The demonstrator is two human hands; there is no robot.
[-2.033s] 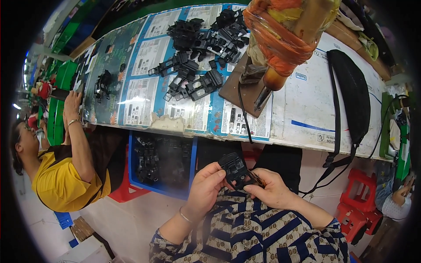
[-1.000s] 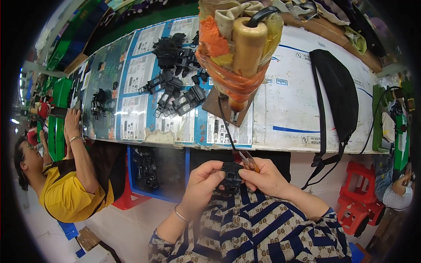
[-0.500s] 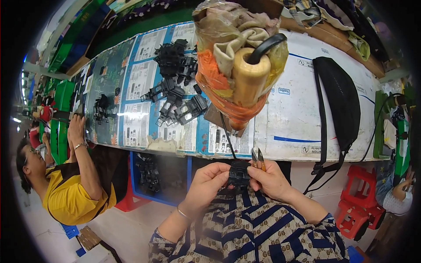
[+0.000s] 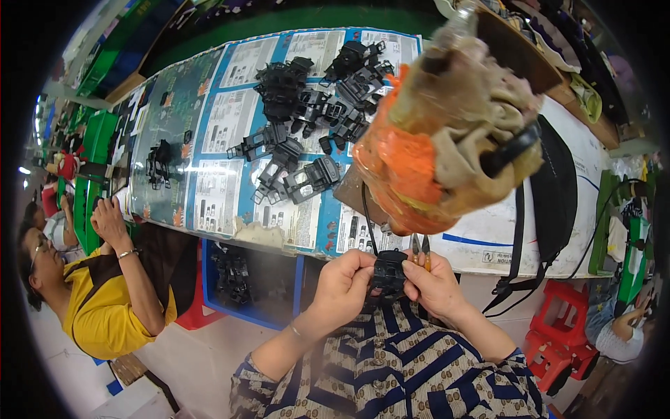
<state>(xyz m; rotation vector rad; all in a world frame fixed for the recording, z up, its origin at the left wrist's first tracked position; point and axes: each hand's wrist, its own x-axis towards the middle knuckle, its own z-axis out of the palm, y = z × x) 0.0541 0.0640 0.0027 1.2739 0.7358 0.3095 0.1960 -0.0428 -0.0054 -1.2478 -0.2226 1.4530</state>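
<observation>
Left hand (image 4: 344, 286): pinching the black part (image 4: 389, 274) by its left edge, thumb against fingertips.
Right hand (image 4: 434, 285): closing its thumb on the part's right edge while its fingers are gripping a two-pointed tool (image 4: 423, 253), points standing upward.
Black part: sitting between both hands, just off the table's near edge, in front of the patterned shirt (image 4: 391, 363).
Table (image 4: 467, 256): carrying a heap of black pieces (image 4: 283, 98) beyond the hands, with a smaller cluster (image 4: 160, 165) lying apart to the left.
Wrapped bundle (image 4: 447, 140): looming over a brown board (image 4: 357, 197) and hiding some of it.
Bag (image 4: 555, 192): lying black and strapped toward the table's right end.
Blue crate (image 4: 298, 283): standing below the table's edge, left of the hands, holding more black pieces.
Co-worker (image 4: 115, 300): sitting at the left in a yellow top, both hands near the table's edge.
Red stools (image 4: 558, 314): standing at the right on the floor.
</observation>
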